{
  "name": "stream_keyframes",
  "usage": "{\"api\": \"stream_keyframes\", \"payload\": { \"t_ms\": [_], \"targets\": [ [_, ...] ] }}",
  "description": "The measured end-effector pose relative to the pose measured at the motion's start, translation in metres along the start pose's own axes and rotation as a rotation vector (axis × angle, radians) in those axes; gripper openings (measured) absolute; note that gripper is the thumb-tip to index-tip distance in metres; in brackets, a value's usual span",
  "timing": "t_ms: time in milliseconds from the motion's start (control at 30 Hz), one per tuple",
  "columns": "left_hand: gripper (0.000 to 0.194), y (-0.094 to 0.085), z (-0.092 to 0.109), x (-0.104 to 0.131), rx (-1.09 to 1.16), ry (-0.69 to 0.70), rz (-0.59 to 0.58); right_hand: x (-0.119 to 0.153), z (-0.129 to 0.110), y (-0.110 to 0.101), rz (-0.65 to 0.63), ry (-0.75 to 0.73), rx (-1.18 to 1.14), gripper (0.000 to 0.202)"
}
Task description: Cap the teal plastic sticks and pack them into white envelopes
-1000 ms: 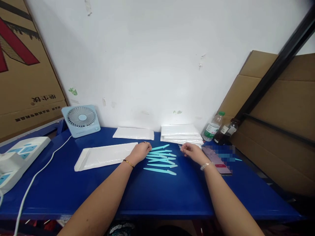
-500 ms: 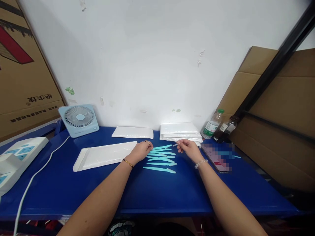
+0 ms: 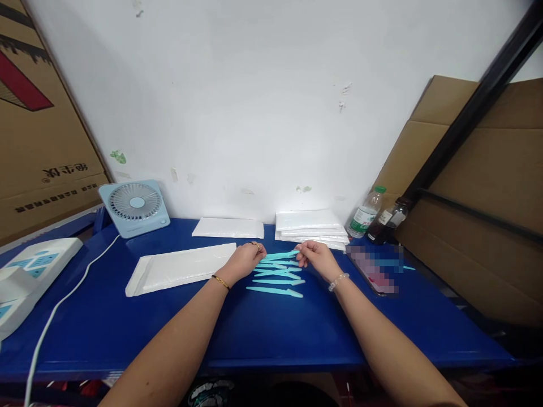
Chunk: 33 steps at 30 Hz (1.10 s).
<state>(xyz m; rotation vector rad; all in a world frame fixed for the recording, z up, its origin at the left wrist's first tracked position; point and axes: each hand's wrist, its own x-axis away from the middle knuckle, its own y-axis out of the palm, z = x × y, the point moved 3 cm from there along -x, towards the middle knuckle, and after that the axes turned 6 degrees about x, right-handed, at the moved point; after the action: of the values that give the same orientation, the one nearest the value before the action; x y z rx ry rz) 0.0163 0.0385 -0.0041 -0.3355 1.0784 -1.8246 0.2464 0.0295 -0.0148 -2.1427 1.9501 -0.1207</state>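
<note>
My left hand is closed in a pinch on the handle end of a turquoise eyebrow razor, held over the others. At that razor's other end, the fingers of my right hand are closed around the tip and partly hide it. Several more eyebrow razors lie below on the blue table, roughly side by side, a few of them crossing. Just left of my left hand is a long white padded envelope.
White padded envelopes are stacked by the wall, with another envelope to their left. Two bottles and a phone are at the right. A light-blue fan and a white power strip stand left.
My right hand has moved left, from holding a small slim piece just off the razor's tip to gripping that tip. My left hand has barely moved.
</note>
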Motion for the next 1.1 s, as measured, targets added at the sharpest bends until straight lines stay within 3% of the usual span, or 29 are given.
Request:
{"api": "stream_keyframes", "payload": {
  "t_ms": [267, 567, 800, 900, 1033, 1100],
  "targets": [
    [0.026, -0.003, -0.008, -0.002, -0.014, -0.035, 0.036, 0.001, 0.001, -0.019, 0.115, -0.029, 0.015, 0.035],
    [0.029, -0.003, -0.001, -0.001, 0.032, -0.023, 0.026, 0.001, -0.001, -0.010, 0.075, -0.028, 0.002, 0.035],
    [0.025, -0.001, 0.010, -0.003, 0.020, 0.042, 0.113, 0.003, -0.013, 0.001, 0.079, -0.085, -0.019, 0.034],
    [0.025, 0.000, 0.005, -0.005, -0.065, -0.026, 0.136, -0.002, -0.010, -0.014, 0.149, -0.086, 0.181, 0.033],
    [0.025, -0.001, -0.010, -0.006, -0.186, -0.153, 0.157, -0.010, 0.007, -0.052, 0.356, -0.123, 0.741, 0.023],
    [0.022, -0.001, -0.014, -0.006, -0.216, -0.173, 0.177, -0.014, 0.017, -0.061, 0.342, -0.124, 0.915, 0.017]
  ]
}}
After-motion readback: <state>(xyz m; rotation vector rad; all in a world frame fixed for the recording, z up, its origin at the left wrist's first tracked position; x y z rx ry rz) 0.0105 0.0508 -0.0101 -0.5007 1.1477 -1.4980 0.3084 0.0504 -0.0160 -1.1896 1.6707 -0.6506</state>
